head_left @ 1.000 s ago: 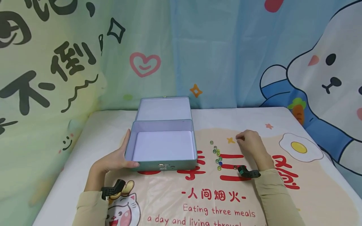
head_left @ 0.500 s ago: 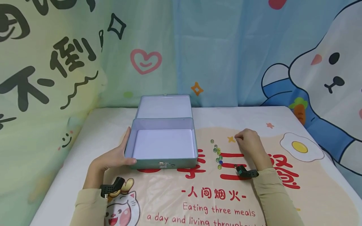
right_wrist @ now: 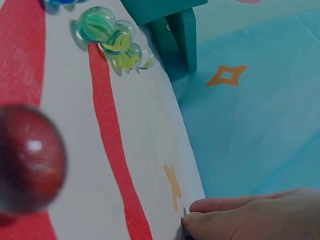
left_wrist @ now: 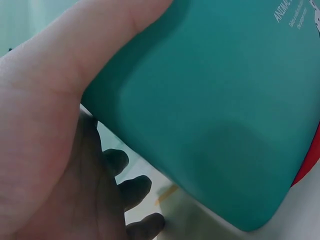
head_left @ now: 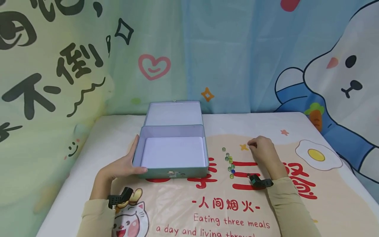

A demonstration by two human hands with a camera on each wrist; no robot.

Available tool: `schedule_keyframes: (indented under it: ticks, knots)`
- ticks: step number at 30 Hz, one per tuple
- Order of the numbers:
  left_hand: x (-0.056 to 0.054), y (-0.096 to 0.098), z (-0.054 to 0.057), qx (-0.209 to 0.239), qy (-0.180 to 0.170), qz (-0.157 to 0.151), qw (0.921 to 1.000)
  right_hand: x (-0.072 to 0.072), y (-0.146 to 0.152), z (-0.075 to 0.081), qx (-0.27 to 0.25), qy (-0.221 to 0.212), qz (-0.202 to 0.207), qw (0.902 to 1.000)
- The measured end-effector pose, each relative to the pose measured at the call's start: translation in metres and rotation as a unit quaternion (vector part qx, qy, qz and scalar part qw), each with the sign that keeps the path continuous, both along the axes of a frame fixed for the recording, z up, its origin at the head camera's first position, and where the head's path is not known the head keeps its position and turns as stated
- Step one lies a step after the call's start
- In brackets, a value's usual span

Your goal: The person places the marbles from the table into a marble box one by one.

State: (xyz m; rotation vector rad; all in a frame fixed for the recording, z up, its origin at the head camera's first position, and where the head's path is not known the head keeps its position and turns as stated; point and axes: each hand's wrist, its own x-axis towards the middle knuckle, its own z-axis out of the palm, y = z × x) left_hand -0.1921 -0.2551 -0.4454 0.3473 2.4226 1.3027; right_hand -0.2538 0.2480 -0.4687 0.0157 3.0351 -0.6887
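An open tin box (head_left: 174,172), green outside and pale inside, stands on the table with its hinged lid (head_left: 174,113) tilted back. My left hand (head_left: 121,169) grips its near left corner, thumb on the front face and a finger along the left side; the left wrist view shows the green face (left_wrist: 215,100) close up. Several glass marbles (head_left: 231,160), green, yellow and one blue (head_left: 233,171), lie right of the box. My right hand (head_left: 262,149) rests beyond them, fingers bent and fingertips low. A dark sliver shows at its fingertips (right_wrist: 195,222); whether something is pinched there is unclear.
A dark red marble (right_wrist: 30,157) lies apart, beside the right wrist. A printed cloth (head_left: 231,223) with red lettering covers the table. Behind the table's far edge hangs a patterned curtain (head_left: 219,59). Each wrist wears a black device (head_left: 120,196).
The view shifts slightly as the head moves. Both hands, the tin box and the marbles keep their places.
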Motion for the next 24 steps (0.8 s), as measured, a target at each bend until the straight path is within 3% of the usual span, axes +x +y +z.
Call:
schedule_keyframes:
  ticks: [16, 24]
  knots:
    - [-0.0001, 0.0005, -0.0023, -0.009, 0.004, 0.001, 0.9999, 0.0005, 0.0011, -0.001, 0.01, 0.027, 0.006, 0.9996]
    - [0.0011, -0.0001, -0.0014, -0.01, 0.004, 0.002, 0.9999, 0.0, -0.0006, 0.0002, 0.002, 0.019, 0.003, 0.9998]
